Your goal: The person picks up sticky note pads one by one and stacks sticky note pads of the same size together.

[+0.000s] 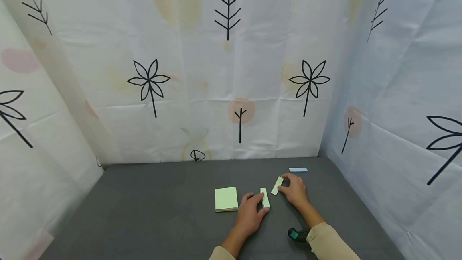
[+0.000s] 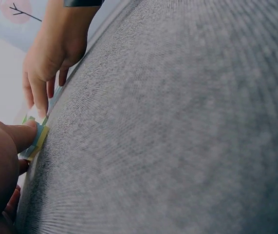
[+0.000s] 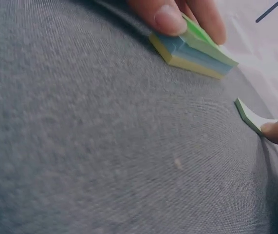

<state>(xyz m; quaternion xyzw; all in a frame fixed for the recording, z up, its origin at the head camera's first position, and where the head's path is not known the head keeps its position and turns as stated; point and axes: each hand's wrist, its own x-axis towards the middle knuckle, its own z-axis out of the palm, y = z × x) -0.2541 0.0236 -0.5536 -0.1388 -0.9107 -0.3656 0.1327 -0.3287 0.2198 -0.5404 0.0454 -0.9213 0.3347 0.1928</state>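
My left hand (image 1: 248,214) grips a small stack of narrow sticky-note pads (image 1: 265,198), thumb at the near end and fingers along the far left. Layers of green, blue and yellow show on the stack's side (image 3: 197,54) in the right wrist view. To its right, my right hand (image 1: 295,190) pinches a thin, pale green sticky-note pad (image 1: 277,185) between thumb and fingers, tilted and apart from the stack. That pad (image 3: 250,116) looks slightly bent in the right wrist view. Just left of my left hand lies a thicker square sticky-note stack (image 1: 226,199), pale green on top.
A pale blue strip (image 1: 298,169) lies near the table's back edge, beyond my right hand. A black device with a green patch (image 1: 296,234) sits beside the right sleeve. Printed white curtains (image 1: 202,71) enclose the dark grey table (image 1: 155,208) at the back and sides.
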